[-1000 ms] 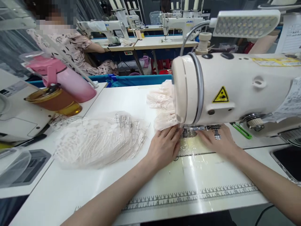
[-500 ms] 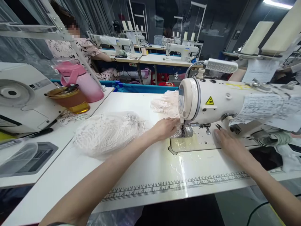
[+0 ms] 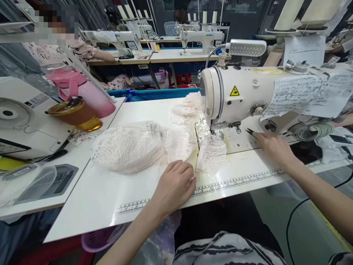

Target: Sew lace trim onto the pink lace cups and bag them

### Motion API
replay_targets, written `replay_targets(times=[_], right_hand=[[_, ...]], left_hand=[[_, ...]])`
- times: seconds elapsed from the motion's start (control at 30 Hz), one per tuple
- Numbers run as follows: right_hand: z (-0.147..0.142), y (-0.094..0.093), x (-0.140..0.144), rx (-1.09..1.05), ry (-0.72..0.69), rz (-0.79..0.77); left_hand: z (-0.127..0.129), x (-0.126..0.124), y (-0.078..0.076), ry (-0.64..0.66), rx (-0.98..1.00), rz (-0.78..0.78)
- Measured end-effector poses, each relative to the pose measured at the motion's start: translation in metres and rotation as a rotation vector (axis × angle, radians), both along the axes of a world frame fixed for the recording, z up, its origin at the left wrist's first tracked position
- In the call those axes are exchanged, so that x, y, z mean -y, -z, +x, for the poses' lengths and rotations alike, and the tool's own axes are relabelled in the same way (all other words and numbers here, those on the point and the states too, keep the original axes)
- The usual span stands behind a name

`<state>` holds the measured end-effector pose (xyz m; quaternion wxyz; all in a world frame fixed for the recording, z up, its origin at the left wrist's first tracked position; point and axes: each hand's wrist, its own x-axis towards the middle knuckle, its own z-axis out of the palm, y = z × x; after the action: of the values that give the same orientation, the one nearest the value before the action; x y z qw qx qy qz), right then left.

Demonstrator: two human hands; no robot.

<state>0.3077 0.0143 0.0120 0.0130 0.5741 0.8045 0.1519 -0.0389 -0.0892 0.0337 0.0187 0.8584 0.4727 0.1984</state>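
Observation:
In the head view my left hand (image 3: 176, 184) is closed with curled fingers above the table's front edge. A tiny pale bit shows at its fingertips, too small to name. Just beyond it a white lace piece (image 3: 180, 143) lies beside a bulkier lace bundle (image 3: 129, 147). Another lace piece (image 3: 212, 152) hangs forward from under the needle area of the sewing machine (image 3: 245, 88). My right hand (image 3: 275, 149) rests on the machine bed, closed on small thread snips (image 3: 249, 131); their dark tips point left and the rest is hidden in the hand.
A printed ruler (image 3: 237, 182) runs along the table's front edge. At left stand a glass cup (image 3: 74, 114) with amber liquid, a pink jug (image 3: 88, 92) and another machine (image 3: 24, 121). Thread cones (image 3: 289, 14) rise behind right. A co-worker (image 3: 55, 55) sits beyond.
My left hand has come back from the needle area toward the table's front edge. The lace under the needle now lies exposed. My right hand still holds the snips; the view has shifted.

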Motion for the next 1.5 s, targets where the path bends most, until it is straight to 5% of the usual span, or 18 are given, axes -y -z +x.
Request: replay_targets(times=[0.17, 0.33, 0.47, 0.6, 1.2, 1.5], right_hand=[[-0.013, -0.012, 0.021, -0.283, -0.077, 0.008], [-0.061, -0.022, 0.073, -0.667, -0.298, -0.237], [-0.099, -0.012, 0.099, -0.468, -0.551, -0.021], [-0.116, -0.008, 0.101, -0.319, -0.635, 0.100], [-0.121, -0.007, 0.097, -0.364, -0.582, 0.035], [-0.096, 0.005, 0.084, -0.661, -0.390, -0.115]], left_hand=[[-0.003, 0.010, 0.001, -0.003, 0.167, -0.085], [-0.002, 0.015, 0.006, -0.018, 0.164, -0.126], [0.001, 0.016, 0.006, -0.007, 0.160, -0.144], [0.004, 0.015, 0.005, 0.014, 0.198, -0.157], [0.003, 0.021, -0.001, 0.041, 0.222, -0.198], [-0.033, 0.076, -0.024, 0.099, 0.366, -0.281]])
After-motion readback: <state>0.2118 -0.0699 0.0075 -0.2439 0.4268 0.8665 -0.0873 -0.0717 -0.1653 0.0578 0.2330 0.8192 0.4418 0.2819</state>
